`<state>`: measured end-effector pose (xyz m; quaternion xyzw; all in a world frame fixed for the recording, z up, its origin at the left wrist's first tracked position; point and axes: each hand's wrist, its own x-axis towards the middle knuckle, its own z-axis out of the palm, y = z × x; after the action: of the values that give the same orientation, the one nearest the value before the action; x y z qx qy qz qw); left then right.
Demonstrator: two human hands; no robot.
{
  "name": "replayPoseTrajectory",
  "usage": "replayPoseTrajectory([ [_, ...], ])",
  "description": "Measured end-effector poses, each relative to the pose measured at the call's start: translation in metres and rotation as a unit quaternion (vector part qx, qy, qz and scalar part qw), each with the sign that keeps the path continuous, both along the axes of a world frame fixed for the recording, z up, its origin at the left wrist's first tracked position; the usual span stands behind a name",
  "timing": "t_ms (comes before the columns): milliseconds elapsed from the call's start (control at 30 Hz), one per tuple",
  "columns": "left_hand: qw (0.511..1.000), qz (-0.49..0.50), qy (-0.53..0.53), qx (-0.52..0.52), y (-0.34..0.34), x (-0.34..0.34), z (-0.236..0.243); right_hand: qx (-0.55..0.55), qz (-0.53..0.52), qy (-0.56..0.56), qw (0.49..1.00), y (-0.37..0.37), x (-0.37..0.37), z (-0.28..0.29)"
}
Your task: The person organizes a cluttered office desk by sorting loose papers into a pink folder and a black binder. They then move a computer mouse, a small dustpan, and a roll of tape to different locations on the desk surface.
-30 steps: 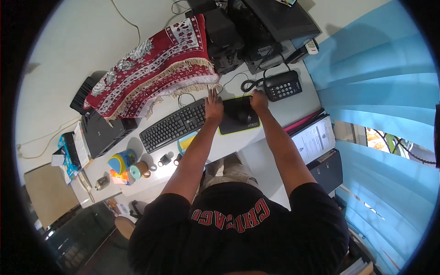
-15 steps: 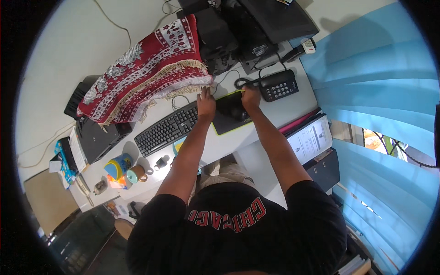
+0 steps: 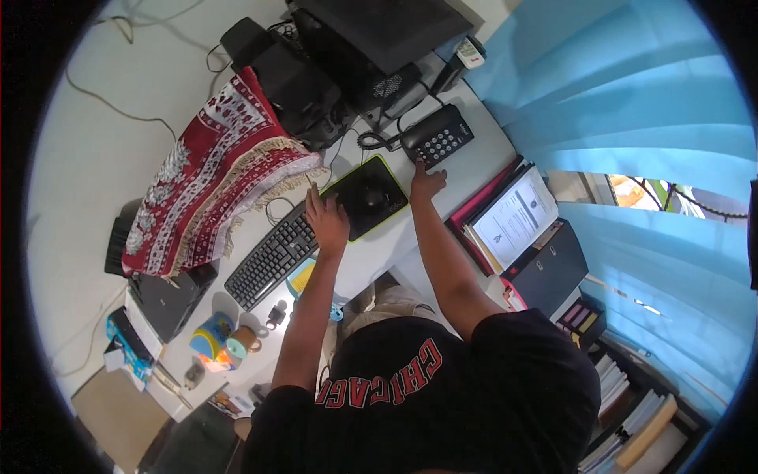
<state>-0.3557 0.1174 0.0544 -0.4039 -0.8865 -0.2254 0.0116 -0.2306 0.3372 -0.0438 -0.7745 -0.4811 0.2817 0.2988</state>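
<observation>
My left hand (image 3: 328, 223) lies with fingers stretched over the right end of a black keyboard (image 3: 272, 259), beside the mouse pad. It holds nothing. The black mouse pad (image 3: 357, 223) has a bright green border, and a black mouse (image 3: 374, 197) sits on it, apart from both hands. At the pad's right, my right hand (image 3: 427, 186) is at the near edge of a black desk telephone (image 3: 439, 141). Its fingers are apart with nothing in them; whether a fingertip touches the phone I cannot tell.
A red patterned cloth with fringe (image 3: 201, 178) drapes behind the keyboard. Papers on folders (image 3: 517, 217) lie to the right, near a blue curtain (image 3: 624, 87). Front left stand a mug (image 3: 243, 342) and a blue-yellow container (image 3: 212, 336). A black monitor (image 3: 395, 31) stands at the back.
My right hand has left the mouse pad's upper right corner and come to the phone's near edge. My left hand now lies flatter over the keyboard's end. The whole view has shifted and turned.
</observation>
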Motion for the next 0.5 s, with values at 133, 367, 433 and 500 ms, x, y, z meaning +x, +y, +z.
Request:
replayPoseTrajectory([
  [133,0.998,-0.039,-0.005,0.040,-0.003,0.016,0.006,-0.036,-0.063,0.140,0.987,0.027,-0.007,-0.003],
  [367,0.997,-0.035,-0.019,0.067,-0.018,0.018,0.020,-0.154,-0.048,0.033,0.986,0.050,-0.032,0.058],
  [433,0.996,-0.040,-0.022,0.071,-0.024,0.019,0.020,-0.190,-0.016,-0.018,0.982,0.046,-0.049,0.061],
  [500,0.996,-0.043,-0.027,0.070,-0.028,0.019,0.022,-0.214,-0.011,-0.064,0.975,0.046,-0.063,0.062],
])
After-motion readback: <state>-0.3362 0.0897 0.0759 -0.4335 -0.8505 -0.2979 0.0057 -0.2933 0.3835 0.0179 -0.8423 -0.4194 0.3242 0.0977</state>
